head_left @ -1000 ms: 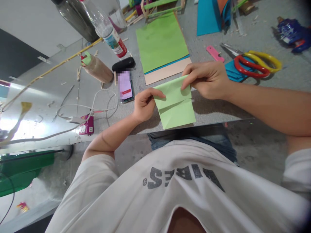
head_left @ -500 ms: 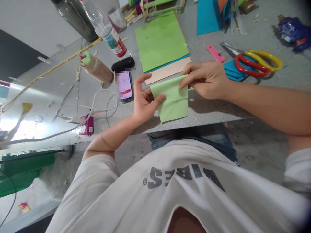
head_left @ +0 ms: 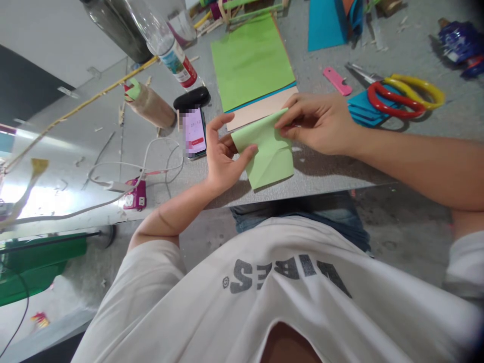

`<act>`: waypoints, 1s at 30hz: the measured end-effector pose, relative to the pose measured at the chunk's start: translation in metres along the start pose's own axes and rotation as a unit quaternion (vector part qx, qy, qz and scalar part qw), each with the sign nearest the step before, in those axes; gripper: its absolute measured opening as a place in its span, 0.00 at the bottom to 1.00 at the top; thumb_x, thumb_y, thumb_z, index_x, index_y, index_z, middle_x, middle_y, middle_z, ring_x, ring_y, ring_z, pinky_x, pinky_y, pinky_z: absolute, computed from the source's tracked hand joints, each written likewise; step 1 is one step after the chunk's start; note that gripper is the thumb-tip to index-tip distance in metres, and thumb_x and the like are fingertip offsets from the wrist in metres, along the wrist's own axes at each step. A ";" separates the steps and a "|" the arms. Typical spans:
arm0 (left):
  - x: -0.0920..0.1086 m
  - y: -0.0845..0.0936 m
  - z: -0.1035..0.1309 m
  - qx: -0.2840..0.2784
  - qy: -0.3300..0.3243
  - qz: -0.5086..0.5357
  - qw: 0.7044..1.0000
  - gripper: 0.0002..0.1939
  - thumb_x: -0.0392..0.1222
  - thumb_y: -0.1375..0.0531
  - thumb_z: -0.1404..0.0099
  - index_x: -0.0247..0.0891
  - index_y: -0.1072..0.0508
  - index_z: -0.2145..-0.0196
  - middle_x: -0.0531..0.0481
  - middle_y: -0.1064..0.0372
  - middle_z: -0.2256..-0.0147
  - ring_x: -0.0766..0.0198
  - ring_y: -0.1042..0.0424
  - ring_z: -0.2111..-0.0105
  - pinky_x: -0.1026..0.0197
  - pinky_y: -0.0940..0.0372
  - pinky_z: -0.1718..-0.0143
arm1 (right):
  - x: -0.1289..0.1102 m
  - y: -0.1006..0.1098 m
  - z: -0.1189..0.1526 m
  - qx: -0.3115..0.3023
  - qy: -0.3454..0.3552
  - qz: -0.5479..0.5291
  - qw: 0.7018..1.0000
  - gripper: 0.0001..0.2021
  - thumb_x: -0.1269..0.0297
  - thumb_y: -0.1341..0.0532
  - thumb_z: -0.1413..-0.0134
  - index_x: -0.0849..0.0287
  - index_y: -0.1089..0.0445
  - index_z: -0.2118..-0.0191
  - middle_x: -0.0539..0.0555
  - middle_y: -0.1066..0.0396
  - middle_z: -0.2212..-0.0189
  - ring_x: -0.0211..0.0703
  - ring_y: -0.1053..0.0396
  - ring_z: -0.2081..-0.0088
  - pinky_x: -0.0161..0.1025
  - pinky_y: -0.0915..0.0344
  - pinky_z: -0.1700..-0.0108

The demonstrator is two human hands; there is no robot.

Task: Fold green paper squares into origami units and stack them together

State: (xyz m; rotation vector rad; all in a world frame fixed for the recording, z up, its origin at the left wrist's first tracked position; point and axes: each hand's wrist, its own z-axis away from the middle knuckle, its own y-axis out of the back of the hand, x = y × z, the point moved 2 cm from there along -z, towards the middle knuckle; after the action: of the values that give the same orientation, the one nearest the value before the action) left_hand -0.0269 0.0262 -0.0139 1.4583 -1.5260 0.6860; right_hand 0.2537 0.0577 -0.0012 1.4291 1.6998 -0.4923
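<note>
A light green sheet of paper, creased across its middle, is held above the table's front edge. My left hand grips its left side, thumb on top and fingers partly behind, with the index finger raised. My right hand pinches the paper's upper right corner between thumb and fingers. Just beyond the paper lies a stack of coloured sheets: a green sheet on top, with a blue edge and a pale peach sheet showing below.
To the right are scissors on blue paper pieces, a pink cutter and a blue glue gun. On the left stand a plastic bottle, a phone, a black case, a brown bottle and a white cable.
My right hand has shifted slightly left and pulled the paper's upper right corner inward, so it bends more. My left hand keeps nearly the same hold.
</note>
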 end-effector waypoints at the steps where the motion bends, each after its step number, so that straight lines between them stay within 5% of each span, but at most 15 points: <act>1: 0.000 0.001 -0.001 -0.001 0.013 0.005 1.000 0.44 0.68 0.20 0.26 0.58 0.34 0.24 0.49 0.16 0.46 0.61 0.14 0.60 0.55 0.19 0.54 | 0.001 0.000 0.001 0.005 -0.004 0.001 1.000 0.20 0.35 0.17 0.30 0.45 0.11 0.54 0.53 0.15 0.55 0.45 0.25 0.57 0.49 0.21 0.54; 4: -0.005 0.004 -0.007 -0.020 0.063 0.039 0.997 0.44 0.69 0.17 0.30 0.53 0.26 0.26 0.49 0.13 0.50 0.56 0.11 0.57 0.52 0.16 0.51 | 0.000 -0.001 0.002 0.013 0.005 0.016 1.000 0.18 0.36 0.19 0.27 0.44 0.12 0.52 0.52 0.15 0.52 0.44 0.25 0.56 0.48 0.19 0.52; 10: -0.015 0.004 -0.011 -0.063 0.151 0.092 0.982 0.32 0.68 0.12 0.37 0.40 0.11 0.52 0.45 0.10 0.54 0.55 0.12 0.58 0.53 0.13 0.56 | -0.005 0.000 0.006 0.030 0.040 0.053 0.997 0.12 0.44 0.20 0.23 0.44 0.10 0.49 0.56 0.14 0.47 0.48 0.19 0.52 0.50 0.15 0.53; 18: -0.019 0.008 -0.018 -0.004 0.145 0.112 0.983 0.35 0.71 0.13 0.39 0.43 0.11 0.49 0.46 0.09 0.51 0.56 0.10 0.55 0.54 0.13 0.51 | -0.005 -0.001 0.004 -0.027 0.013 0.008 1.000 0.10 0.46 0.22 0.22 0.43 0.10 0.49 0.50 0.10 0.53 0.43 0.19 0.59 0.45 0.16 0.57; 23: -0.013 0.009 -0.019 0.001 0.138 0.103 0.985 0.35 0.72 0.13 0.38 0.42 0.11 0.49 0.46 0.10 0.52 0.56 0.11 0.56 0.54 0.13 0.52 | -0.010 -0.004 0.002 0.007 -0.001 0.029 1.000 0.11 0.44 0.16 0.31 0.41 0.09 0.57 0.52 0.10 0.57 0.51 0.15 0.58 0.49 0.18 0.60; 26: -0.008 0.008 -0.019 0.004 0.138 0.087 0.987 0.36 0.72 0.13 0.39 0.41 0.11 0.50 0.46 0.10 0.53 0.57 0.12 0.57 0.55 0.14 0.55 | -0.009 -0.001 0.000 0.007 0.019 0.048 0.999 0.10 0.45 0.14 0.34 0.40 0.08 0.57 0.52 0.10 0.58 0.51 0.15 0.58 0.50 0.18 0.57; 30: -0.003 0.006 -0.018 0.013 0.143 0.081 0.986 0.37 0.73 0.13 0.41 0.40 0.11 0.52 0.46 0.09 0.54 0.58 0.13 0.58 0.57 0.15 0.56 | -0.003 0.003 -0.001 -0.022 0.076 0.059 0.995 0.07 0.48 0.19 0.26 0.42 0.06 0.52 0.51 0.09 0.55 0.45 0.15 0.57 0.47 0.19 0.54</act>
State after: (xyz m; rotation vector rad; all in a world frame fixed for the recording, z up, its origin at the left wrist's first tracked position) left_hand -0.0292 0.0444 -0.0070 1.2034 -1.4242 0.9718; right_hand 0.2564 0.0569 0.0024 1.5578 1.7213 -0.2860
